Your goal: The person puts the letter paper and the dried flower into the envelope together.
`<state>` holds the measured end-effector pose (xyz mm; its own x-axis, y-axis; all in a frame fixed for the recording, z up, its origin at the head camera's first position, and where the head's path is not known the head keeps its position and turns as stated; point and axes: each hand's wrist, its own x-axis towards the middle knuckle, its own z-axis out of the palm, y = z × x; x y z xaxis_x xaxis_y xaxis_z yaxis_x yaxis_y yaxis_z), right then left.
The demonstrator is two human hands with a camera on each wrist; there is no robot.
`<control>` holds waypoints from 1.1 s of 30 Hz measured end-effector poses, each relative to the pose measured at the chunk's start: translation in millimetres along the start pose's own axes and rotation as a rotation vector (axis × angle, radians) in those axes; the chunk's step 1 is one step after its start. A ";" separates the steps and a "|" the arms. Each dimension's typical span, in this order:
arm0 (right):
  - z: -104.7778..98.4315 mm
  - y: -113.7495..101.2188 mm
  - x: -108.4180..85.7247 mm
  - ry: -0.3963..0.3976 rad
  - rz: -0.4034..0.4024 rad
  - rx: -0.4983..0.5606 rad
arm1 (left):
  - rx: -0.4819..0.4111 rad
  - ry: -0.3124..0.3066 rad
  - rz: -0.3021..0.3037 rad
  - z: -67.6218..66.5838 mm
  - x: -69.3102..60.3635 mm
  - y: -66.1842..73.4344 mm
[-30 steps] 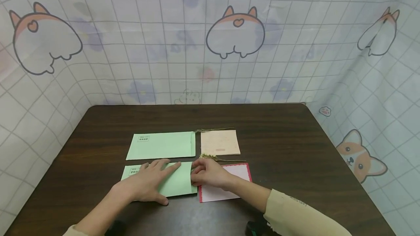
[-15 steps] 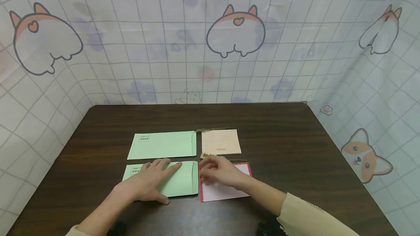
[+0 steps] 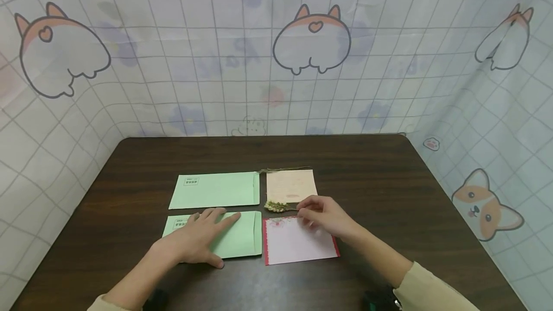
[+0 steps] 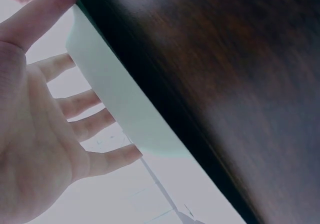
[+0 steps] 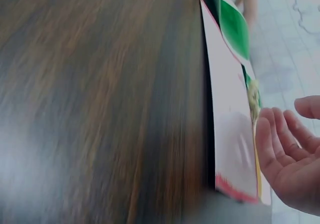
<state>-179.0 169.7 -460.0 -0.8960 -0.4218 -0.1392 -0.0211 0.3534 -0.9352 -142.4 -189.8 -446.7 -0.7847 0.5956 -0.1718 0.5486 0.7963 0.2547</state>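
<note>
My left hand (image 3: 196,241) rests spread and palm down on the nearer green envelope (image 3: 242,241). Its straight fingers also show in the left wrist view. My right hand (image 3: 326,215) hovers above the upper right of a white card with red edges (image 3: 294,246), fingertips by the stem of a dried flower sprig (image 3: 276,206). In the right wrist view that hand (image 5: 292,154) has gently bent fingers, the thumb apart and no visible hold on anything. The sprig lies along the card's far edge, its stem partly hidden by the hand.
Behind the nearer envelope lies a second green envelope (image 3: 220,191). Right of that is a beige card (image 3: 290,185), with another thin dried stem (image 3: 285,169) along its far edge. A patterned cloth (image 3: 242,85) hangs behind the dark wooden table (image 3: 367,172).
My right hand has left the open end of the nearer envelope and moved right, across the white card to the sprig's stem. The left hand has stayed in place on the envelope.
</note>
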 end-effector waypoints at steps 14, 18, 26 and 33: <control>-35.1 21.2 -14.7 0.168 0.026 -0.254 | 0.000 -0.017 0.003 -3.5 -1.9 0.8; -39.4 23.3 -16.3 0.185 0.029 -0.367 | 0.001 -0.024 -0.003 -4.5 -1.2 -0.5; -38.8 24.2 -15.5 0.139 -0.038 -0.493 | -0.018 -0.032 -0.033 -6.0 0.1 -5.1; -36.2 24.0 -14.5 0.152 -0.051 -0.576 | -0.053 -0.029 -0.049 -8.2 3.0 -10.7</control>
<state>-182.6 214.6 -468.7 -0.9399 -0.3412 -0.0106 -0.2653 0.7498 -0.6061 -152.9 -197.4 -442.2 -0.8013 0.5591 -0.2129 0.4926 0.8185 0.2955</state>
